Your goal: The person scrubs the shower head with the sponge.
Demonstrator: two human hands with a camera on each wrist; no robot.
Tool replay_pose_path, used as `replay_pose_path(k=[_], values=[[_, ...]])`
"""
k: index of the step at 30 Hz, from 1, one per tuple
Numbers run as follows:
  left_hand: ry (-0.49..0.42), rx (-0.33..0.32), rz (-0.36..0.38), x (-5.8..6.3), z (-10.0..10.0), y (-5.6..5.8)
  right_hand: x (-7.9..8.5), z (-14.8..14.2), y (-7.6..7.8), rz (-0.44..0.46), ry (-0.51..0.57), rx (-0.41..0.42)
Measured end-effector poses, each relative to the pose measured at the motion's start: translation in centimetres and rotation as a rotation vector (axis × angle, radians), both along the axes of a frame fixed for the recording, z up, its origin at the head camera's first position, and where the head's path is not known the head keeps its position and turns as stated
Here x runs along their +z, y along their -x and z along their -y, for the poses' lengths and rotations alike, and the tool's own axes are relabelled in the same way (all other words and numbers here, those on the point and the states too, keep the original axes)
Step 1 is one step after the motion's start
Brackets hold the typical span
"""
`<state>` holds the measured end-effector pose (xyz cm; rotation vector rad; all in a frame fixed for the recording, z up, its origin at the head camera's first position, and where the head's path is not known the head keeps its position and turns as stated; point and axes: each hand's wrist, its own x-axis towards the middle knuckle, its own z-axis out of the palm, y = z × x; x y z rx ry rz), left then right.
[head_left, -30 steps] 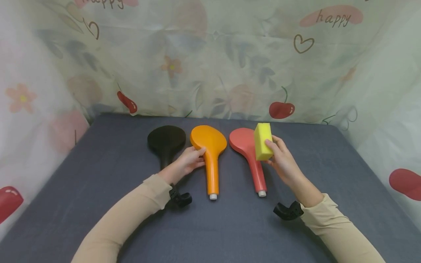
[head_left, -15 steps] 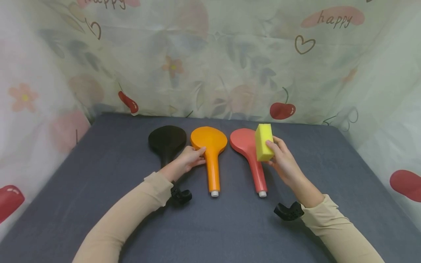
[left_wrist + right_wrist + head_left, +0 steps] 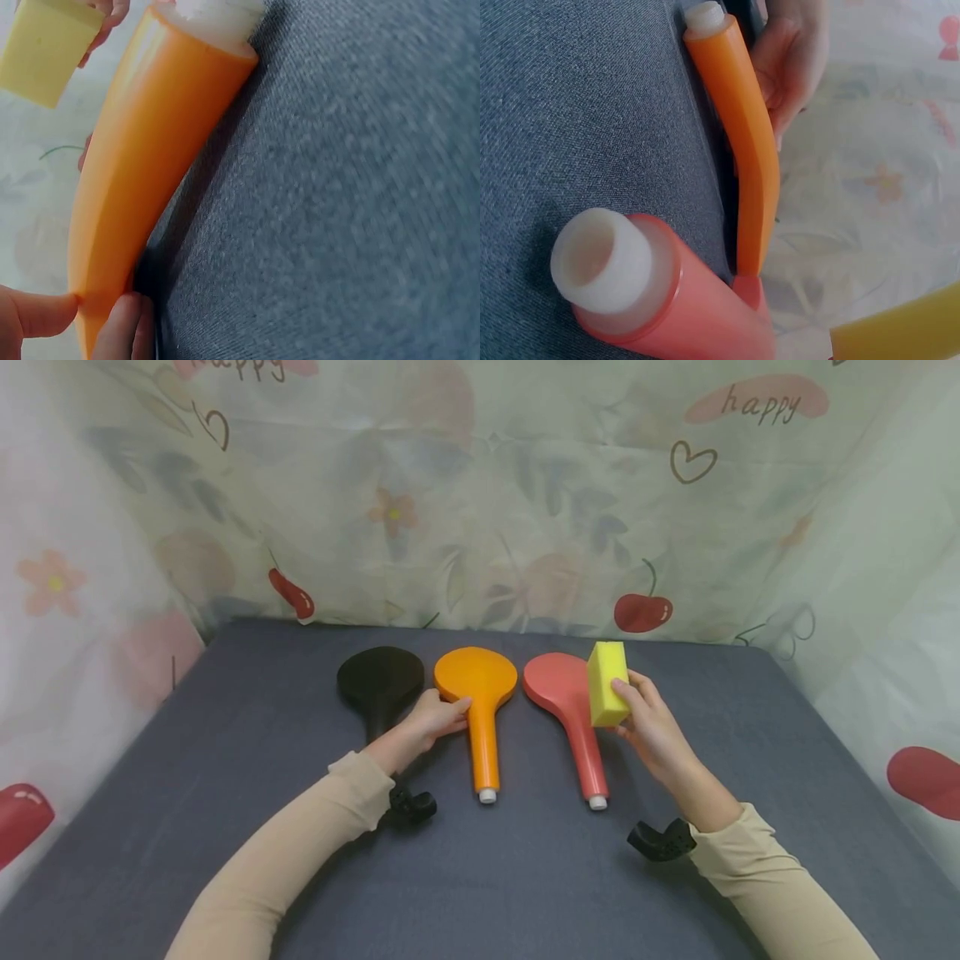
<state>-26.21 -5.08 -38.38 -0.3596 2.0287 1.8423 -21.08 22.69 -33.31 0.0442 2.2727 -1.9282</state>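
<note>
My left hand (image 3: pixel 432 720) pinches the neck of an orange handheld shower head (image 3: pixel 486 739), thumb on top and fingers at its underside. The handle ends in a white fitting. In the left wrist view, thumb and fingertips meet the orange handle (image 3: pixel 142 157) near the bottom edge. Raised over the right side of a red shower head (image 3: pixel 577 735), my right hand (image 3: pixel 656 727) holds a yellow sponge block (image 3: pixel 609 683) between thumb and fingers. The red one's hollow white end (image 3: pixel 600 259) shows large in the right wrist view. A black shower head (image 3: pixel 380 681) lies behind my left forearm, its handle mostly hidden.
A dark grey cloth (image 3: pixel 525 885) covers the table. Patterned curtains (image 3: pixel 487 510) hang along its back and both sides. Black wrist mounts (image 3: pixel 411 806) jut from each sleeve cuff.
The orange shower head's white end has shifted slightly away from me, with my left hand holding on. My right hand and the sponge have moved a little to the right.
</note>
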Motion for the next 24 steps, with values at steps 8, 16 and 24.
replay_pose_path(k=[8,16,24], values=[[0.000,-0.032,0.011,0.5,0.4,-0.4,-0.1,-0.1,0.1,0.004,0.001,-0.010],[0.248,-0.063,-0.137,1.4,0.2,-1.2,0.0,-0.3,0.3,0.011,-0.002,-0.033],[0.186,-0.043,-0.274,2.7,-2.0,-2.2,0.2,-1.1,0.6,0.035,0.013,-0.060]])
